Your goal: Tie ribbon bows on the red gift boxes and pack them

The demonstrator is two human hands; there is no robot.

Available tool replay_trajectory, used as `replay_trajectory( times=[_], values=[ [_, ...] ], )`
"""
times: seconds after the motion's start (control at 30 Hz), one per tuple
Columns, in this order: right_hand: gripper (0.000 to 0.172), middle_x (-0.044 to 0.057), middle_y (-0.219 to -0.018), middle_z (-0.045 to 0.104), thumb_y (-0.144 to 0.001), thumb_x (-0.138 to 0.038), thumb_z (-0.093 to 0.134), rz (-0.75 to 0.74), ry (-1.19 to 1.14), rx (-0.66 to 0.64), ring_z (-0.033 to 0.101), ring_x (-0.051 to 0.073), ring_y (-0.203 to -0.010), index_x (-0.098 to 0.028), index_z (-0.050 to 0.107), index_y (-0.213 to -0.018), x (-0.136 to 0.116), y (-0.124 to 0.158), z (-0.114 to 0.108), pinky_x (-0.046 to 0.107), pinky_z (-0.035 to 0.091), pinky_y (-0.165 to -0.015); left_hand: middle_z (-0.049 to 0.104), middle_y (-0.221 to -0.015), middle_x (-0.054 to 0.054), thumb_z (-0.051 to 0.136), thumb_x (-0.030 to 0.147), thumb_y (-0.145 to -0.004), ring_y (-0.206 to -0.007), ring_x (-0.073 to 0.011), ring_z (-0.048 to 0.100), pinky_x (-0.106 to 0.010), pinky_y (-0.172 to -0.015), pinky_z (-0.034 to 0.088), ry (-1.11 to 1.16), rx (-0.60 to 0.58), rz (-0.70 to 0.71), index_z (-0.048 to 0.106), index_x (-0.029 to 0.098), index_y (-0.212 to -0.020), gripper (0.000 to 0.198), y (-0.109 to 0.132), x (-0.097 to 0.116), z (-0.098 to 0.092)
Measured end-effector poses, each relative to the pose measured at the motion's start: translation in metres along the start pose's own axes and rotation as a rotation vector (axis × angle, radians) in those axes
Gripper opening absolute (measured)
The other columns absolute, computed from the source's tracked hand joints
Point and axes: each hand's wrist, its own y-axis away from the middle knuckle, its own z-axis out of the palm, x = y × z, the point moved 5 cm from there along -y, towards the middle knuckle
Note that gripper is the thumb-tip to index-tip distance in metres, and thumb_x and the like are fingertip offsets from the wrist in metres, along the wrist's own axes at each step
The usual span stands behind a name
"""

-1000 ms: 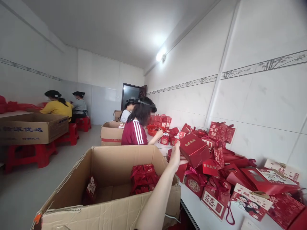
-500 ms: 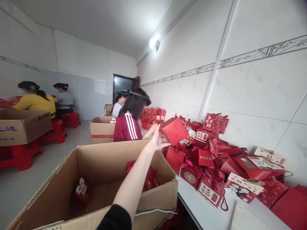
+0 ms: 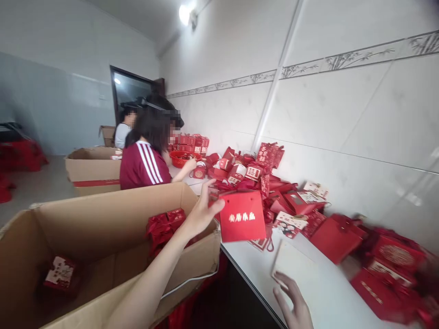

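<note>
My left hand [image 3: 201, 211] grips a red gift bag [image 3: 242, 221] with gold lettering by its left edge, holding it upright in the air over the near edge of the white table [image 3: 329, 297]. My right hand [image 3: 294, 305] is open with fingers spread at the bottom of the view, resting at the table edge just below a flat cream card [image 3: 297, 270]. A heap of red gift bags and boxes [image 3: 274, 183] lies along the wall behind the held bag.
A large open cardboard box [image 3: 103, 237] stands at my left, with red ribboned bags [image 3: 164, 226] and a small box [image 3: 60, 273] inside. A person in a maroon shirt [image 3: 144, 164] sits further along the table, another beyond. A second carton [image 3: 92, 169] stands behind.
My left hand has pulled the red bag off the pile toward me and turned it upright, lettering facing me. My right hand has come into view. The camera has swung right and down.
</note>
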Motion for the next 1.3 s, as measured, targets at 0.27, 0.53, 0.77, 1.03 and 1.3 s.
replay_trajectory(
  times=[0.27,0.53,0.77,1.03,1.3],
  values=[
    [0.100,0.009,-0.153,0.023,-0.068,-0.075,0.055,-0.377,-0.262,-0.181,0.031,0.035,-0.135,-0.028,0.012,-0.146,-0.154,-0.008,-0.034,0.051,0.038,-0.105,0.040,-0.133,-0.013,0.069,0.029,-0.057,-0.120,-0.0351,0.045,-0.049,-0.101,0.038,-0.019,-0.319,0.520,0.024,0.023,-0.137,0.093,0.055,0.020,0.059],
    [0.101,0.011,-0.149,0.024,-0.066,-0.032,0.071,-0.478,0.004,-0.086,0.032,0.034,-0.135,-0.025,0.010,-0.147,-0.177,0.000,-0.049,0.044,0.046,-0.100,0.042,-0.142,-0.010,0.064,0.029,-0.076,-0.133,-0.0357,0.035,-0.054,-0.108,0.029,-0.062,-0.244,0.493,0.047,0.027,-0.131,0.058,0.087,0.052,0.061],
    [0.098,0.011,-0.140,0.030,-0.067,-0.033,0.076,-0.534,0.049,-0.010,0.036,0.034,-0.130,-0.031,0.016,-0.144,-0.189,-0.004,-0.059,0.046,0.051,-0.095,0.060,-0.106,-0.009,0.053,0.041,-0.087,-0.099,-0.0256,0.060,-0.038,-0.082,0.051,0.451,-0.068,0.380,0.064,0.023,-0.104,0.027,0.069,0.050,0.039],
    [0.097,0.010,-0.143,0.027,-0.069,-0.029,0.075,-0.544,0.110,0.027,0.035,0.033,-0.132,-0.032,0.015,-0.145,-0.191,0.003,-0.060,0.043,0.051,-0.097,0.045,-0.071,0.002,0.060,0.051,-0.079,-0.067,-0.0129,0.045,-0.024,-0.063,0.037,-0.002,-0.143,0.204,0.053,0.020,-0.078,0.032,0.068,0.066,0.060],
    [0.087,0.013,-0.141,0.029,-0.075,-0.026,0.068,-0.578,0.139,0.137,0.036,0.031,-0.132,-0.030,0.016,-0.144,-0.187,0.007,-0.066,0.042,0.053,-0.094,0.051,-0.078,0.004,0.059,0.020,-0.079,-0.074,-0.0123,0.050,-0.024,-0.070,0.039,-0.248,-0.179,0.231,0.046,0.023,-0.081,0.013,0.077,0.067,0.085]
  ],
)
